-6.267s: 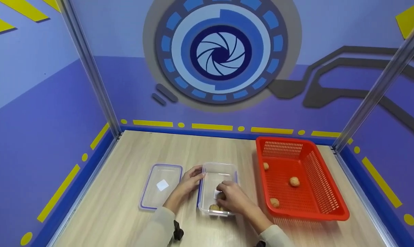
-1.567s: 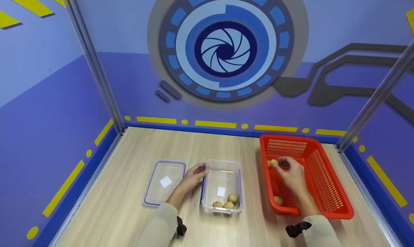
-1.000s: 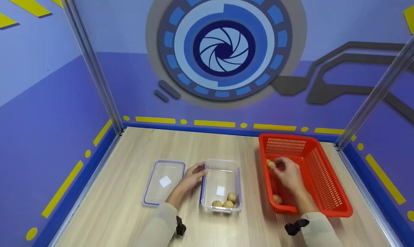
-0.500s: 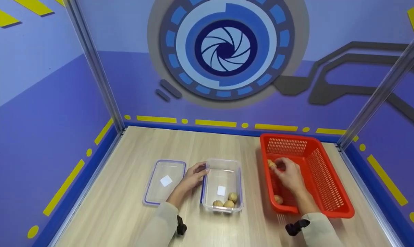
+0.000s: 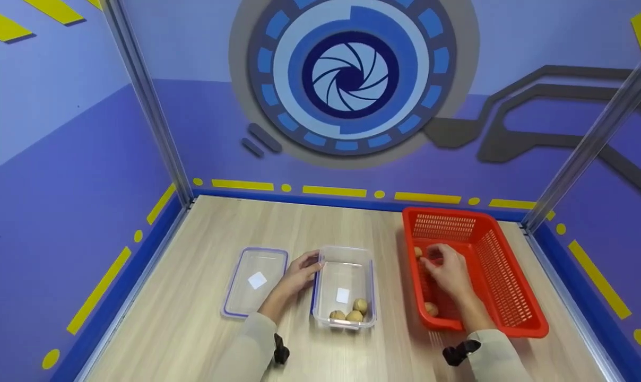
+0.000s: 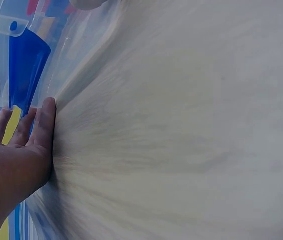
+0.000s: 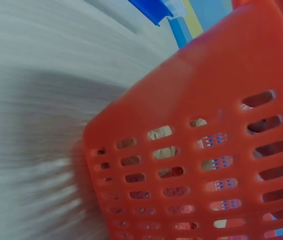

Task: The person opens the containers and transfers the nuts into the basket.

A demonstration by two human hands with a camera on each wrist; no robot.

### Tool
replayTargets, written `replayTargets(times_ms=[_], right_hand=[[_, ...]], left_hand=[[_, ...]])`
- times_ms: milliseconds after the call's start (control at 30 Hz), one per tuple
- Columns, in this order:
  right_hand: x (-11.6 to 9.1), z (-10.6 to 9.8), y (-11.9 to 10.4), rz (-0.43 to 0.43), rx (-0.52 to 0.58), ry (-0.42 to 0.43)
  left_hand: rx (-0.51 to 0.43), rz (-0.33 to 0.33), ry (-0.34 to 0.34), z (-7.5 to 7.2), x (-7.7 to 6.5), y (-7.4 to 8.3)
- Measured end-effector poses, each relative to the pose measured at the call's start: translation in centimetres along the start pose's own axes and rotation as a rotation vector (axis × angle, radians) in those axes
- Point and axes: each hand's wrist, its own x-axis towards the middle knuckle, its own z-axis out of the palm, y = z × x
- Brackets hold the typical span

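My left hand (image 5: 297,274) holds the left side of a clear plastic container (image 5: 344,253), thumb over its rim and fingers along the outer wall. In the left wrist view those fingers (image 6: 42,122) lie beside a blue side clip (image 6: 25,70). Several walnuts, such as this walnut (image 5: 354,316), sit at the container's near end. Inside the red basket (image 5: 487,265), my right hand (image 5: 450,270) has curled fingers near the left wall; the walnut in them is hidden from the head view. Just beyond the fingertips lies another walnut (image 5: 418,252), and a further walnut (image 5: 431,309) rests at the near-left corner.
A clear lid (image 5: 254,297) with a purple seal and a white square label lies flat left of the container. The basket's slotted wall (image 7: 161,165) fills much of the right wrist view. Metal posts (image 5: 153,106) and printed panels enclose the wooden table (image 5: 278,223).
My right hand has gone from the container into the basket. The walnut seen at its fingertips has slipped out of sight behind the fingers. My left hand has stayed at the container.
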Motion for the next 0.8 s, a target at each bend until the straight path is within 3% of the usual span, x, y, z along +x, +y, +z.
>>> replayTargets(times_ms=[433, 800], right_hand=[[-0.2, 0.4, -3.0, -0.088, 0.045, 0.063], [-0.8, 2.4, -7.8, -0.273, 0.028, 0.058]], left_hand=[[0.026, -0.012, 0.020, 0.0, 0.0, -0.1], [0.006, -0.029, 0.017, 0.2, 0.0, 0.2]])
